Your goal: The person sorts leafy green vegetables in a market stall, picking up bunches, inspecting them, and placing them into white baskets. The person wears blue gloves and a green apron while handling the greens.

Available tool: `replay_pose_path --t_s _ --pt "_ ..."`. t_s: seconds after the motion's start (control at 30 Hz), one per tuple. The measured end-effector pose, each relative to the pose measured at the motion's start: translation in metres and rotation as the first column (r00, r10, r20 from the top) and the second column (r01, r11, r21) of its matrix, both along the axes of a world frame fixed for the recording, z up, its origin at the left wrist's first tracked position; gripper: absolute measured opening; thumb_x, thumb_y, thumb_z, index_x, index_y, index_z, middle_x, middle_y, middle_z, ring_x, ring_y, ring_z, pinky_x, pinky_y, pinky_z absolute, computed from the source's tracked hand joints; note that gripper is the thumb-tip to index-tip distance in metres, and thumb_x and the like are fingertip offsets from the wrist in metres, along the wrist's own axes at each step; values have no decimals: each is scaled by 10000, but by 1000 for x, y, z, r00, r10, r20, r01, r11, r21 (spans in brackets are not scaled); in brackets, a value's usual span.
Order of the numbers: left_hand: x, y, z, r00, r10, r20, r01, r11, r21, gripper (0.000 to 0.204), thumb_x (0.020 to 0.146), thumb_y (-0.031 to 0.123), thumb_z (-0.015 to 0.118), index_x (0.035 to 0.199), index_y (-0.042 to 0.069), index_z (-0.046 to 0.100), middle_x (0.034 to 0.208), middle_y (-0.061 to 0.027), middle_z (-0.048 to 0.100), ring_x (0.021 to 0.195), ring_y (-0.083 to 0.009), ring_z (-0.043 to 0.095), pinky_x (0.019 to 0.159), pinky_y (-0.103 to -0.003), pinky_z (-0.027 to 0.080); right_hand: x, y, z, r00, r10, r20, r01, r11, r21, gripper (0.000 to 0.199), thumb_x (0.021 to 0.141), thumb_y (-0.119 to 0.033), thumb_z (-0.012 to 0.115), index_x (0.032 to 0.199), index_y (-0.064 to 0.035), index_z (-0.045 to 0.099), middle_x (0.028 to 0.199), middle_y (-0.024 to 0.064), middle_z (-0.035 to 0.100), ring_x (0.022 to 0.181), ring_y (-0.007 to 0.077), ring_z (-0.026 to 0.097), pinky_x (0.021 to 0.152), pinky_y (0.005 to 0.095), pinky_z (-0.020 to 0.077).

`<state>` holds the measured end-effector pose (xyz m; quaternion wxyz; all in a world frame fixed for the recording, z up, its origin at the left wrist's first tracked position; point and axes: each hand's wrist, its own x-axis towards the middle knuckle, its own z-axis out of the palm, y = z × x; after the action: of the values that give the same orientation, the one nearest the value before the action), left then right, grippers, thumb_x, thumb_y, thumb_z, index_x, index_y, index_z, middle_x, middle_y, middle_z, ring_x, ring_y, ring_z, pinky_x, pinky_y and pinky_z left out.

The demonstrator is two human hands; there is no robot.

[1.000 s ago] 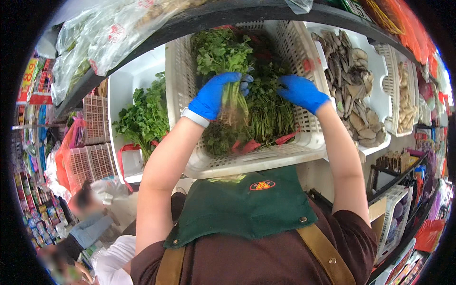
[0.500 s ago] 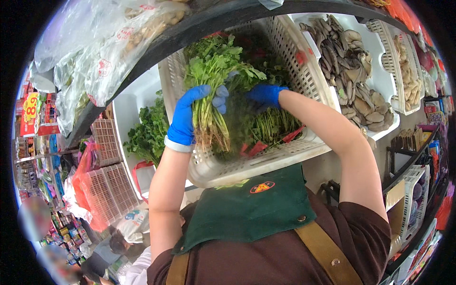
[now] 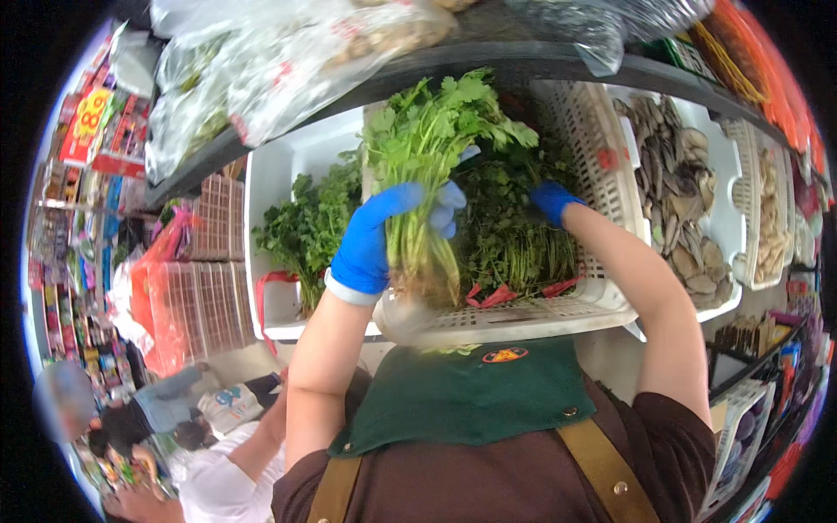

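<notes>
Light: bright, soft, even | Shadow: darker inside the crate (image 3: 540,322), toward its back | Glare: pale sheen on plastic bags (image 3: 279,74) | Blur: root ends (image 3: 427,283) of herb bunch (image 3: 423,148) smeared | Distortion: black shelf bar (image 3: 514,57) bowed, corners dark

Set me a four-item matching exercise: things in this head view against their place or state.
1. blue-gloved left hand
2. blue-gloved right hand
3. grey-brown flat mushrooms
4. dark green cloth bib

A. across the wearer's chest
B. in a white box, right of the crate
C. gripping a bright green leafy bunch by its stems
D. at dark leafy greens inside the white perforated plastic crate

Pairs: 1-C, 2-D, 3-B, 4-A
</notes>
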<state>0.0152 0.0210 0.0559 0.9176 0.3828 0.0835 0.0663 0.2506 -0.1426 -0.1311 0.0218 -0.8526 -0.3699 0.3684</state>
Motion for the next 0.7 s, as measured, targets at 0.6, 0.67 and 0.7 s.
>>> replay_pose_path --t_s 0.6,0.67,0.7 --pt "3 9 -55 988 29 -155 49 876 480 427 827 205 569 1193 4 479 1126 -85 557 977 -156 532 855 -278 421 -134 49 140 334 90 -938 684 662 307 382 753 -90 630 1112 -27 516 1010 71 581 909 158 545 793 295 441" --pt "-8 4 -45 971 135 -198 -20 869 495 426 809 221 593 1159 -4 500 1058 -74 574 920 -140 533 806 -260 424 -134 51 137 267 82 -960 772 579 264 359 753 -70 620 1098 -32 529 1000 69 586 905 163 551 789 298 444" --pt "-13 2 -44 953 216 -215 -75 850 521 415 807 225 596 1141 -6 511 1031 -69 579 904 -130 532 787 -253 425 -133 53 137 256 97 -962 770 581 264 350 754 -64 614 1093 -34 534 995 68 587 903 165 553 789 298 445"
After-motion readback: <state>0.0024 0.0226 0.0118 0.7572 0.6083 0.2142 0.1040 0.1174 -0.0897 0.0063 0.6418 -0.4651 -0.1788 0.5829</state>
